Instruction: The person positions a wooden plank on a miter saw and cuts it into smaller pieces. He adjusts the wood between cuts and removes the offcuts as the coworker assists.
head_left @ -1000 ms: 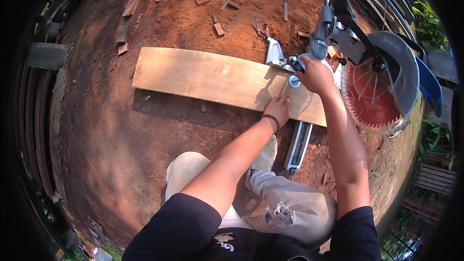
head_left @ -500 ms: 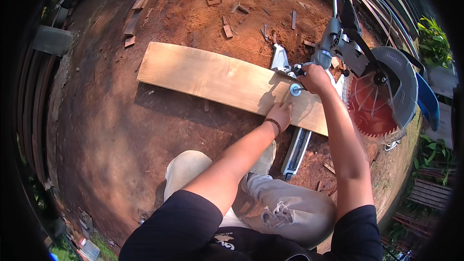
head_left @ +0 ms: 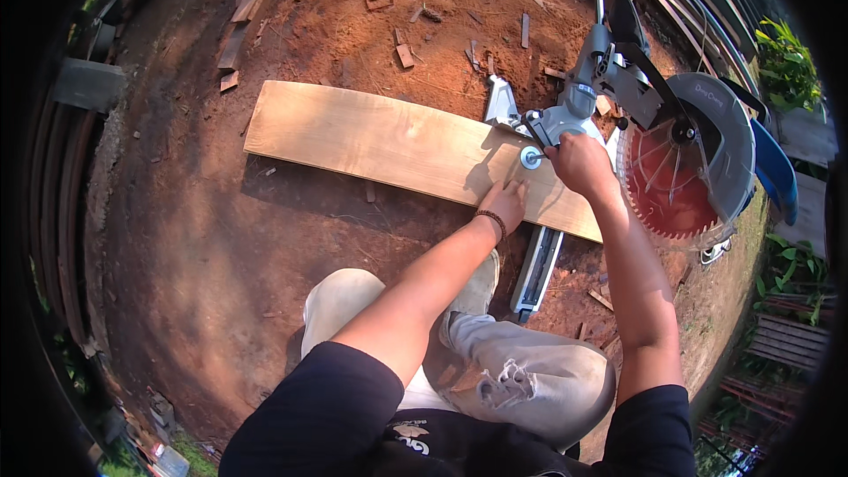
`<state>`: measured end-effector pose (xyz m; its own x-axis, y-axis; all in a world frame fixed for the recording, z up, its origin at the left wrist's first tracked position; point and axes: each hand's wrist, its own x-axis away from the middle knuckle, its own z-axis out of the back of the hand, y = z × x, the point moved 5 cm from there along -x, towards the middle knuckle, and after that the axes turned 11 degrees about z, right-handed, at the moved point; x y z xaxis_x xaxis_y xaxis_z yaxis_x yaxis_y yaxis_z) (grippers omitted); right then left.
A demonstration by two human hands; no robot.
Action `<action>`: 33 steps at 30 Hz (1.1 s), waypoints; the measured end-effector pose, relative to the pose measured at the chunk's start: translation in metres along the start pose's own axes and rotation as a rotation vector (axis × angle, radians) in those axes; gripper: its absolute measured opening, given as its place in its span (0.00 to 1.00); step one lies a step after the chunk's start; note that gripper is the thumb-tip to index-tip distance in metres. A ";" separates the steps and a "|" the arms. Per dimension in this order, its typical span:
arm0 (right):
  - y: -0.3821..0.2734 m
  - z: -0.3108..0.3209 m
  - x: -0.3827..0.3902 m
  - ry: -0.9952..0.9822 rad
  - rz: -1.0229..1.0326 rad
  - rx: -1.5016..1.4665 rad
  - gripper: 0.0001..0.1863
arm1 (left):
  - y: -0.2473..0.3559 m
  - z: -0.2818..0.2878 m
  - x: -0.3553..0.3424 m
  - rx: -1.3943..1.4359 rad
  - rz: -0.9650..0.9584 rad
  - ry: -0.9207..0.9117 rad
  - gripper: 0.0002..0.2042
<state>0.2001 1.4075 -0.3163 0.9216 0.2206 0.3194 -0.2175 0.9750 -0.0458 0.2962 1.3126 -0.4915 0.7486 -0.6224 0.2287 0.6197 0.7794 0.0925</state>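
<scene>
A long pale wooden board [head_left: 380,137] lies across the base of a mitre saw [head_left: 579,93]. My left hand [head_left: 505,201] rests on the board near its front edge, fingers stretched out on the wood. A clamp with a round metal pad [head_left: 530,157] stands over the board, its short rod running toward my right hand [head_left: 579,163]. That hand is closed round the clamp's handle end, and the fingers hide most of what they grip. To the right of the board is the large toothed saw blade [head_left: 671,181], under a grey guard [head_left: 714,115].
A grey metal rail [head_left: 536,276] of the saw base sticks out toward my knees. Wood scraps [head_left: 405,55] and reddish sawdust cover the ground beyond the board. Stacked timber [head_left: 62,203] lies at the left, and a blue curved part [head_left: 775,172] hangs behind the blade.
My right hand has moved from the black knob beside the saw's fence slightly nearer me, to the clamp's rod. My left hand stays on the board. The whole view has shifted a little.
</scene>
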 end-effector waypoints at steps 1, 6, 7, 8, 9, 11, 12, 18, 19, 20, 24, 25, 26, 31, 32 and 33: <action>0.000 0.000 0.000 0.015 -0.035 -0.017 0.21 | 0.000 0.000 0.000 0.005 -0.011 0.007 0.28; 0.009 0.005 0.005 0.010 -0.053 -0.009 0.28 | 0.001 -0.002 -0.001 0.007 -0.004 0.068 0.29; 0.009 0.009 0.008 0.095 -0.018 0.011 0.28 | 0.001 -0.002 -0.001 0.007 0.006 0.078 0.29; 0.008 0.010 0.011 0.109 0.059 0.032 0.27 | 0.001 -0.001 0.000 0.009 0.014 0.082 0.29; 0.007 0.008 0.013 0.127 0.087 -0.014 0.26 | 0.002 -0.003 0.001 -0.002 0.005 0.057 0.29; 0.013 0.000 0.012 0.079 0.018 -0.040 0.25 | 0.003 -0.002 0.000 -0.011 -0.009 0.036 0.29; 0.015 -0.001 0.011 0.105 -0.012 -0.066 0.26 | 0.002 -0.001 0.000 -0.022 -0.015 0.034 0.29; 0.010 0.005 0.013 0.155 0.120 0.063 0.23 | 0.001 0.004 0.002 -0.034 -0.022 0.020 0.29; 0.007 0.006 0.016 0.148 0.165 0.055 0.22 | 0.001 0.004 0.002 -0.028 -0.023 0.022 0.29; 0.008 0.004 0.012 0.077 0.127 0.037 0.22 | 0.001 0.003 0.002 -0.002 -0.027 0.009 0.29; 0.014 0.000 0.006 -0.021 -0.069 -0.023 0.24 | 0.001 0.003 0.001 -0.047 -0.023 0.036 0.29; 0.016 -0.002 0.005 -0.049 -0.118 0.002 0.23 | 0.000 0.002 0.001 -0.033 -0.027 0.042 0.29; 0.017 -0.003 0.007 -0.034 -0.123 0.011 0.23 | 0.002 0.000 0.003 -0.024 -0.031 0.031 0.29; 0.008 -0.002 0.010 -0.012 0.051 0.019 0.22 | 0.003 -0.007 0.003 -0.026 -0.023 0.030 0.29; 0.009 0.001 0.009 0.011 -0.020 -0.015 0.21 | 0.003 -0.008 0.002 -0.016 -0.022 0.027 0.29; 0.006 0.004 0.009 0.048 0.000 -0.013 0.21 | 0.004 -0.009 0.001 -0.039 -0.031 0.021 0.29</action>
<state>0.2052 1.4156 -0.3098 0.9358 0.2217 0.2739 -0.2138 0.9751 -0.0588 0.3015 1.3141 -0.4998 0.7334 -0.6477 0.2063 0.6510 0.7566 0.0611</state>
